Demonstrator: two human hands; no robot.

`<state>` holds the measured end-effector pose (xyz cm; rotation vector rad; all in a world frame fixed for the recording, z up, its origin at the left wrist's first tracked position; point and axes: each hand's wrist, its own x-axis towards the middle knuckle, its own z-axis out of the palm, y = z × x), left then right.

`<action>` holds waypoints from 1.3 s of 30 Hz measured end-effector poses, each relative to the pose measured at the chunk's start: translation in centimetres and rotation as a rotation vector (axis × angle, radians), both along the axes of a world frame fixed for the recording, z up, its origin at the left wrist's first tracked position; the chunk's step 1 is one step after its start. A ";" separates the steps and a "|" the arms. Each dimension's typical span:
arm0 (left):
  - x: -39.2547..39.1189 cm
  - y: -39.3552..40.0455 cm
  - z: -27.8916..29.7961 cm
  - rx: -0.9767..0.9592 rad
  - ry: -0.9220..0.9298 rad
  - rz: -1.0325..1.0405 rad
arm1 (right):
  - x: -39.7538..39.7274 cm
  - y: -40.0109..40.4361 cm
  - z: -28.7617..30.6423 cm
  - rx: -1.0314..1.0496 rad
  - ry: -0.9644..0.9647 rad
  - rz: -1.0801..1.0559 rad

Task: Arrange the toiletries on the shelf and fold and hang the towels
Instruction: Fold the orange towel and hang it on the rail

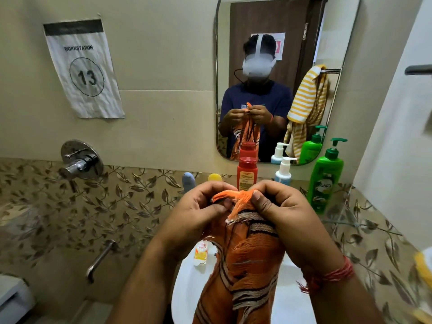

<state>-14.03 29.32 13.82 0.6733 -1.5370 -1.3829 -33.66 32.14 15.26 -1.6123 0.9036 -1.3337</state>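
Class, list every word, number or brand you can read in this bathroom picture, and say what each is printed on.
"WORKSTATION": paper sign taped to the wall.
"13": in the circle on the same sign.
"Vatika": green pump bottle.
Red bottle: label print too small to read.
Paper on the door in the mirror: too blurred to read.

A coarse, loosely woven cloth with frayed fringe is being shown by the orange towel (247,260). Glossy plastic is being seen on the green pump bottle (325,181) and the red bottle (247,174) at the far side. Creased matt paper is being presented by the workstation sign (84,69) on the left. Polished, reflective metal is being displayed by the wall tap (80,163). A smooth, glossy white surface is being shown by the basin (187,284).
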 end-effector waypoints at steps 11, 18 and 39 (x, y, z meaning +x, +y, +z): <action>-2.7 -0.4 -0.5 -0.072 -0.065 0.349 | 0.1 0.4 0.4 -0.156 0.078 -0.103; -3.3 -0.4 -0.3 0.033 0.086 0.183 | 1.6 0.3 0.1 -0.190 0.178 -0.259; -4.0 0.4 -0.8 0.114 0.423 0.034 | 5.4 -0.2 -1.6 -0.116 -0.254 -0.450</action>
